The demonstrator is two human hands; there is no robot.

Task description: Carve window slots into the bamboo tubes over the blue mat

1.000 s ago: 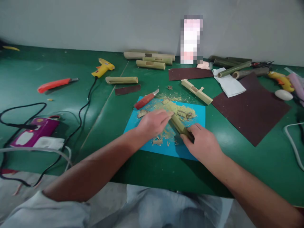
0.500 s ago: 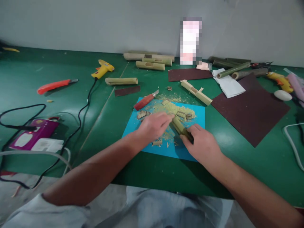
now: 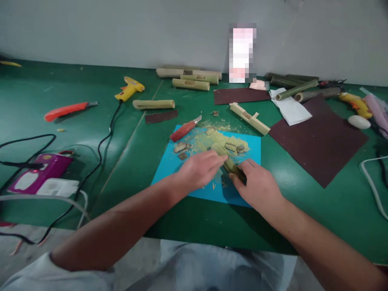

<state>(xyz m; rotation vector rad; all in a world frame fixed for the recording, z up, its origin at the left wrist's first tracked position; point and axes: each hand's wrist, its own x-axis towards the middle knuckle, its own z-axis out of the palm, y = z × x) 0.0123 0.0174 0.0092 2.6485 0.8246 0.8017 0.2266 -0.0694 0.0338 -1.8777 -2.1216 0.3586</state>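
The right hand is closed around the near end of a green bamboo tube, thumb on one side and fingers on the other. The left hand is nearly closed, its fingertips on the tube's upper side, just ahead of the right hand; whether it pinches something small cannot be told. The tube lies between the two hands, slanting away to the left, with its far end beyond the left fingertips.

Under both hands is a blue sheet, strewn with pale dust just beyond the fingers. A dark-edged chip lies in the dust ahead of the tube, and bark bits lie beyond the left hand's knuckles. Past these, a red knife rests at the sheet's far left corner, its blade pointing away from the hands.

Beyond the right hand, off the sheet, lies a notched tube. Farther out to the right of that hand is a dark cloth, a white paper lying over its far edge. Well beyond the left hand, to its left, are a yellow glue gun and an orange cutter.
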